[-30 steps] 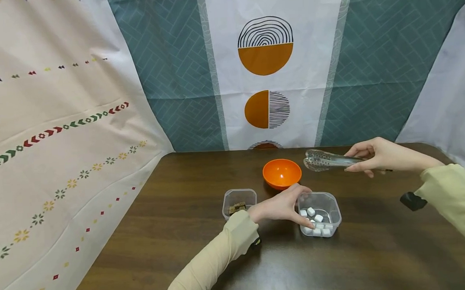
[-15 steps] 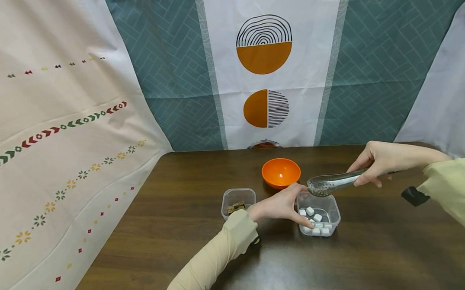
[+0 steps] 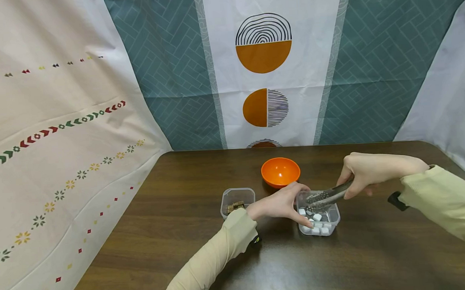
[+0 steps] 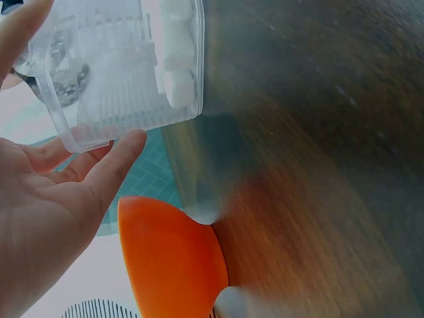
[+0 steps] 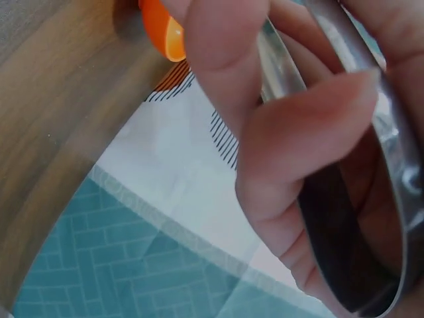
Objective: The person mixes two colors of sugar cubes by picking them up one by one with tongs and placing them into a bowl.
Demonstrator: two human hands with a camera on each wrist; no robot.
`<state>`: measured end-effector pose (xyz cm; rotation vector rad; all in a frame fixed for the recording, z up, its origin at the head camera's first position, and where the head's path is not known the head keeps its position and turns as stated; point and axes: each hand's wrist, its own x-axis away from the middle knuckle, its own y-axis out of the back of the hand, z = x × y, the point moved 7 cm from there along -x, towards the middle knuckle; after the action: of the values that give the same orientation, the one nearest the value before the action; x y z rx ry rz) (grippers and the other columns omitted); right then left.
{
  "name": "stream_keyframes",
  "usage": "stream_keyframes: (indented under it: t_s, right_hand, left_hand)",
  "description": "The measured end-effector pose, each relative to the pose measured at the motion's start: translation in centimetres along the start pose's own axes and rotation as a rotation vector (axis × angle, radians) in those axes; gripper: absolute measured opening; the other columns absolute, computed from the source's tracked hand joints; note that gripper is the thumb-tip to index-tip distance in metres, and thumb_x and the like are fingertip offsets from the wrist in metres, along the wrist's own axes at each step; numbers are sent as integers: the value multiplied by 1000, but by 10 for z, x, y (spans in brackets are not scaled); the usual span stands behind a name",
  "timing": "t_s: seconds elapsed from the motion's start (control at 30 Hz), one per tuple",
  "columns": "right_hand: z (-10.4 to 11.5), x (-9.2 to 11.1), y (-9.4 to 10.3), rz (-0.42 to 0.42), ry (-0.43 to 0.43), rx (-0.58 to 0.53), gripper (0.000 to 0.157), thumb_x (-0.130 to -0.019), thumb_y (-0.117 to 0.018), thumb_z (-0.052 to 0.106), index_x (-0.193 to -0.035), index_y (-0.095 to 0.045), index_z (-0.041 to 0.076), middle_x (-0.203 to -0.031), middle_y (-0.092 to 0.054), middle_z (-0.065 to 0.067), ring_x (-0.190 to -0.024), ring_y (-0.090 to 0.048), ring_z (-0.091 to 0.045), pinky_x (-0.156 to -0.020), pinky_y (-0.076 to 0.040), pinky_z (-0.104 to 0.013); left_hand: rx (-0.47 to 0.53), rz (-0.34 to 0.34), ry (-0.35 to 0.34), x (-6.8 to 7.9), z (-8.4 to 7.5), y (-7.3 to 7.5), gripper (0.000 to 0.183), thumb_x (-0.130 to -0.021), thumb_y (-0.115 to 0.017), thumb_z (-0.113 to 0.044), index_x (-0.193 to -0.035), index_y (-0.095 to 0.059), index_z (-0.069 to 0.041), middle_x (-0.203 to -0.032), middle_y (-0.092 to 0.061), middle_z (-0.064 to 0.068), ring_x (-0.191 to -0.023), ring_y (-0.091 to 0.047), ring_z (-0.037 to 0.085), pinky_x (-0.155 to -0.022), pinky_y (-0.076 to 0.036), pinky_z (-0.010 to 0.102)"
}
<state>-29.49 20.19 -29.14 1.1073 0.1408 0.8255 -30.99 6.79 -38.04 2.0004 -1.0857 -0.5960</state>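
In the head view my left hand [image 3: 278, 202] holds a clear plastic container [image 3: 336, 214] from its left side, thumb at the near rim and fingers at the far side. Several white cubes [image 3: 316, 217] lie in it, and they line one side in the left wrist view. My right hand [image 3: 374, 172] grips metal tongs [image 3: 337, 193], its fingers and thumb around the arms. The perforated tips of the tongs point down into the container, slightly apart, over the cubes. Close up in the right wrist view, the bent end of the tongs [image 5: 397, 165] shows; their tips are out of frame.
An orange bowl [image 3: 280, 172] stands behind my left hand. Left of it is a second clear container [image 3: 237, 191] with brown pieces [image 3: 235, 206], partly covered by my left wrist. Everything sits on a dark wooden table [image 3: 173, 217] with patterned cloths hanging behind and at the sides.
My right hand has brought the tongs down and left from above the table at the right, so their tips are now inside the container. My left hand keeps its hold.
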Motion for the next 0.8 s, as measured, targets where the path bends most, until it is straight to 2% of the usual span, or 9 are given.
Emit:
stream_keyframes:
  t_s: [0.13,0.23,0.37,0.47,0.6,0.67,0.8]
  right_hand:
    - [7,-5,-2,-12,7,61,14,-70,-75,16,-84,-72,17,-48,-52,10,-33,-45,-6,-37,-39,-23]
    - [11,-8,-3,-23,3,115,14,-69,-75,15,-83,-73,15,-55,-56,12,-32,-46,-6,-44,-43,-24]
    - [14,-10,-5,-28,-16,179,24,-69,-77,19,-90,-72,9,-75,-64,4,-33,-48,-6,-61,-48,-29]
    - [13,-11,-6,-32,-34,218,30,-69,-78,21,-93,-71,6,-84,-64,0,-34,-48,-6,-68,-48,-33]
    - [11,-13,-9,-29,-41,221,24,-68,-77,17,-90,-72,9,-82,-64,1,-33,-49,-7,-62,-47,-28]
    - [11,-14,-11,-25,-27,227,15,-69,-75,14,-84,-72,13,-74,-63,6,-33,-48,-7,-54,-46,-26]
    - [13,-16,-13,-29,-9,246,10,-69,-74,11,-75,-70,18,-62,-57,12,-32,-46,-7,-47,-42,-25]
  left_hand:
    - [-2,0,1,0,0,1,82,-66,-80,-37,-129,-38,-5,-114,-40,-2,-97,-39,6,-81,-33,14]
    - [7,2,4,0,0,1,82,-66,-80,-37,-129,-38,-5,-115,-40,-2,-98,-39,6,-81,-33,14]
    - [25,6,3,0,0,1,82,-67,-80,-36,-130,-37,-6,-116,-39,-2,-96,-39,8,-78,-34,15]
    - [37,8,5,0,0,0,82,-67,-80,-36,-130,-37,-6,-115,-39,-2,-94,-39,9,-75,-36,16]
    - [45,7,6,0,1,0,82,-67,-80,-35,-129,-36,-5,-114,-39,-2,-94,-39,9,-74,-36,16]
    - [43,7,4,0,1,-1,82,-67,-80,-35,-129,-36,-5,-114,-39,-2,-93,-39,10,-74,-36,15]
    - [38,9,1,-1,1,-1,82,-67,-80,-35,-129,-36,-5,-114,-39,-2,-93,-39,9,-75,-36,15]
